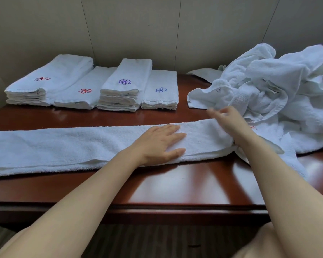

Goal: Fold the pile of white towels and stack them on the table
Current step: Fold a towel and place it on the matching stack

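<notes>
A long white towel [63, 148], folded lengthwise into a strip, lies across the dark wooden table [175, 185]. My left hand [160, 144] presses flat on it near its right part, fingers straight. My right hand [229, 121] is blurred above the strip's right end, fingers spread and holding nothing. A heap of unfolded white towels [280, 94] fills the right side of the table. At the back stand folded towels: a stack with a red flower [43, 84], a single one with a red flower [82, 92], a stack with a purple flower [125, 86] and a low stack with a blue flower [160, 92].
A beige panelled wall [157, 30] runs right behind the table. The table's front edge [157, 207] lies just below my forearms. A strip of bare wood [101, 116] shows between the folded stacks and the long towel.
</notes>
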